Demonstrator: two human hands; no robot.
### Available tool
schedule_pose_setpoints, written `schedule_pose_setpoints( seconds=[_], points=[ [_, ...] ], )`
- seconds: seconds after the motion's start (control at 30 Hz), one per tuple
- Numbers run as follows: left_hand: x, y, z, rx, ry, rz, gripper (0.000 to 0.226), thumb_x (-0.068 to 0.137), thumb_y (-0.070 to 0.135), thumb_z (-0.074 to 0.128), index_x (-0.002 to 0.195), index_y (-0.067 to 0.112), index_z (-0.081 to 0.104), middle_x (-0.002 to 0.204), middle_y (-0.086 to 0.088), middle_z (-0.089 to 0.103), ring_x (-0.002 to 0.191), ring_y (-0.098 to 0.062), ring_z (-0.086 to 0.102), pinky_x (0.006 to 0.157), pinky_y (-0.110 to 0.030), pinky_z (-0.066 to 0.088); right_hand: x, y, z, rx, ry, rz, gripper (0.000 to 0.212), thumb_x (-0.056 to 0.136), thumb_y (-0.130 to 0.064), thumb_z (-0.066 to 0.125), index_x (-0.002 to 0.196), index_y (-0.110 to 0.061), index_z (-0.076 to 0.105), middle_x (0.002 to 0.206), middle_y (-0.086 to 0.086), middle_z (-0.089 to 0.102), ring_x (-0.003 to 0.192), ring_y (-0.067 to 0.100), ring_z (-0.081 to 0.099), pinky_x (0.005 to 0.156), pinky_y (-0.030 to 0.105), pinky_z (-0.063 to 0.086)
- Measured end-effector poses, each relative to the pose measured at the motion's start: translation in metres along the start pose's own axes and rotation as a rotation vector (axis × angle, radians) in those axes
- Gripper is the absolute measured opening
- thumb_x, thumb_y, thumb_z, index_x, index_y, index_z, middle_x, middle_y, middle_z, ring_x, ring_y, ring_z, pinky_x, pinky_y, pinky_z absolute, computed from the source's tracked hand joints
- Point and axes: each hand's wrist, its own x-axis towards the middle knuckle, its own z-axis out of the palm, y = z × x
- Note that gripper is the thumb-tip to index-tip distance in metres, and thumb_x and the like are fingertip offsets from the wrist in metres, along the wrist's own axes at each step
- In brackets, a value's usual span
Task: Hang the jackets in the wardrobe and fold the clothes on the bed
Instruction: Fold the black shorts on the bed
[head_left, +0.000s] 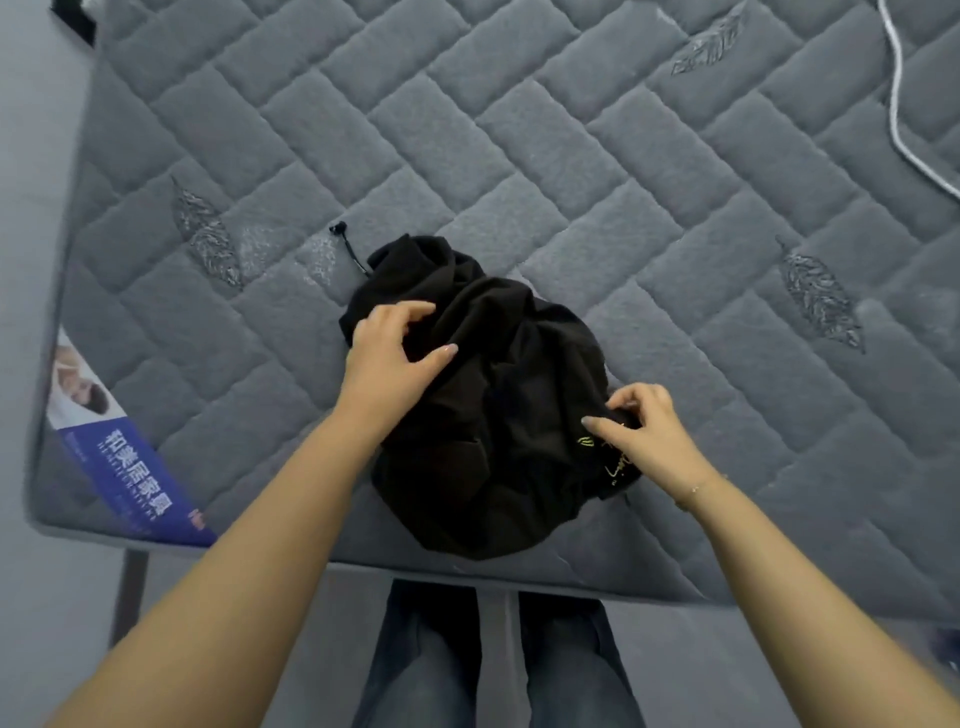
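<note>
Near mattress (571, 156) front edge | black garment (498, 405) bunched | left hand (387, 353) resting open on it | right hand (649, 431) pinching hem

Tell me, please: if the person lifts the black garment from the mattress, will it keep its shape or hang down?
The black garment lies crumpled in soft folds, so it would probably droop. Its drawstring trails loose and would likely dangle. The right hand pinches one edge; lifted from there alone, the rest probably sags.
</note>
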Motion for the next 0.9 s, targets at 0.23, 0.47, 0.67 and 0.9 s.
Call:
schedule_pose_setpoints(
  seconds=[0.23,0.47,0.67,0.9],
  points=[
    [0.020,-0.023,0.019,0.353,-0.108,-0.065,0.053,0.092,0.028,0.061,0.142,0.027,0.044,0.125,-0.011,0.052,0.120,-0.032,0.048,0.096,-0.050,0.042,0.002,-0.004,0.030,-0.285,0.074,-0.258,0.057,0.082,-0.008,0.067,0.135,-0.021,0.050,0.115,0.000,0.064,0.112,0.026,0.056,0.094,0.034,0.035],
    [-0.068,-0.097,-0.031,0.290,-0.391,-0.313,0.052,0.091,0.016,0.061,0.142,0.019,0.049,0.128,-0.019,0.054,0.120,-0.037,0.052,0.098,-0.045,0.045,-0.057,0.025,0.067,-0.883,-0.375,-0.651,0.063,0.079,-0.017,0.061,0.140,-0.031,0.051,0.129,0.004,0.053,0.121,0.025,0.049,0.114,0.039,0.024],
    [-0.076,-0.058,-0.052,0.303,-0.011,-0.005,0.041,0.084,0.015,0.065,0.126,0.012,0.062,0.127,-0.008,0.056,0.117,-0.030,0.053,0.100,-0.047,0.044,-0.081,0.034,0.070,-0.342,0.034,-0.571,0.013,0.093,-0.015,0.061,0.099,-0.014,0.072,0.109,-0.002,0.065,0.106,0.017,0.061,0.102,0.039,0.043],
    [0.010,0.018,0.018,0.545,-0.511,0.301,0.033,0.102,0.044,0.040,0.125,0.036,0.062,0.131,0.015,0.059,0.136,-0.013,0.038,0.116,-0.044,0.011,-0.031,0.030,0.049,-0.744,0.135,-0.274,0.051,0.088,-0.038,0.063,0.136,-0.026,0.051,0.138,-0.001,0.046,0.127,0.023,0.037,0.103,0.037,0.028]
  ],
)
